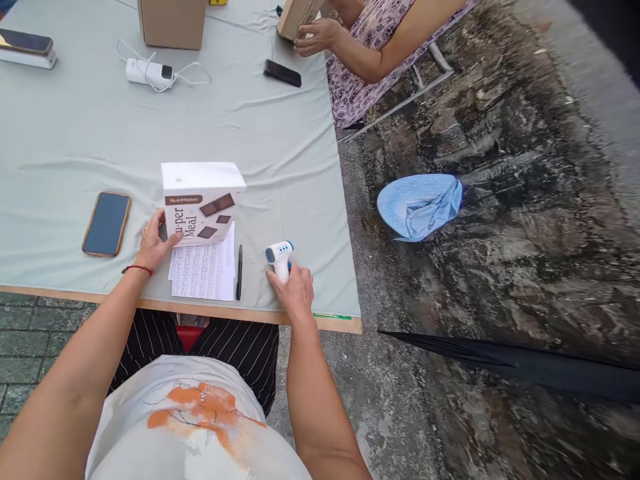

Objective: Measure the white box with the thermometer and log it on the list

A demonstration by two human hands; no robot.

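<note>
A white box (200,190) with brown print stands upright near the front edge. My left hand (155,241) grips its lower left corner, thumb on the printed face and some fingers hidden round the side. Printed sheets (204,273) lie under and in front of the box, with a black pen (239,272) just to their right. In my right hand (295,288) is a white infrared thermometer (279,253) with blue buttons, its small screen facing up and the handle partly covered by my fingers. To the left of my left hand lies a phone (107,224) in a brown-edged case.
The table (295,180) has a wrinkled pale green cloth. Farther back are a white device with cable (149,72), a cardboard box (173,23), a black object (283,73) and a phone on a white box (27,50). Another person's hand (317,37) holds a carton. A blue hat (420,205) lies on the ground.
</note>
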